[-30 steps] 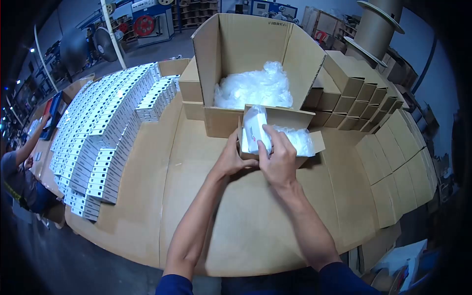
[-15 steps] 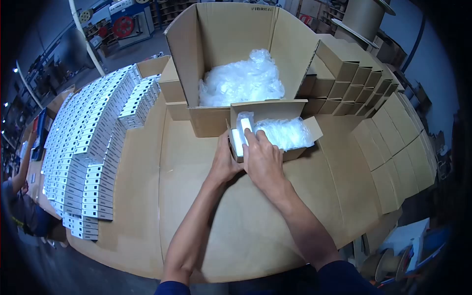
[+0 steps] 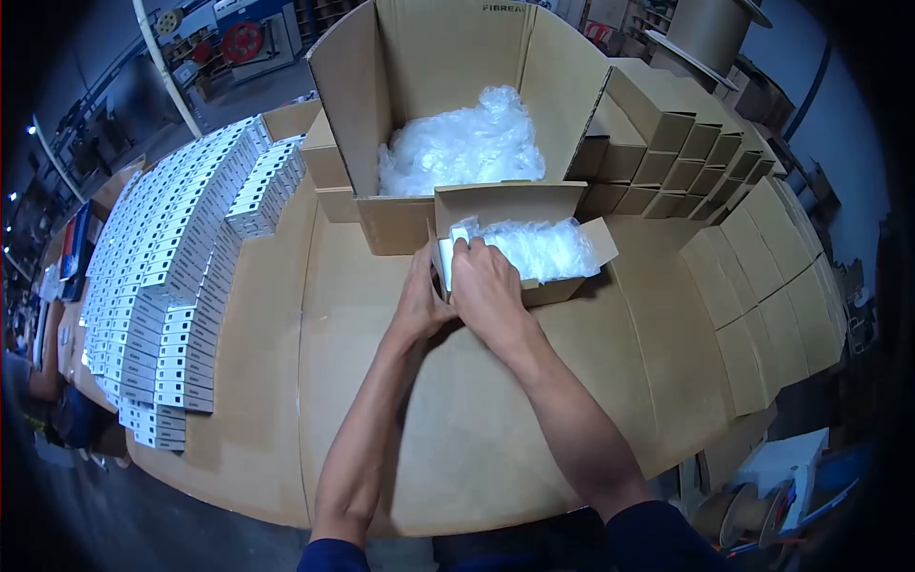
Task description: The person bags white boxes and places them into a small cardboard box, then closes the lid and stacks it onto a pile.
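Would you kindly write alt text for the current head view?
A bare right hand reaches into a small, open brown cardboard box of clear-plastic-wrapped packs; the bare left hand holds the box's left end. Stacked white cartons stand at left.

Left hand (image 3: 420,303): one. Right hand (image 3: 484,286): one. Large open carton (image 3: 396,227): one. Small flap-top carton (image 3: 510,201): one. Heap of clear plastic wrap (image 3: 462,148): one. White labelled boxes (image 3: 181,257): dozens, not exactly countable. Stacked brown cartons (image 3: 767,286): over a dozen. Red machine wheel (image 3: 242,41): one. White pole (image 3: 168,67): one.

Bright centre, dark fisheye-curved edges
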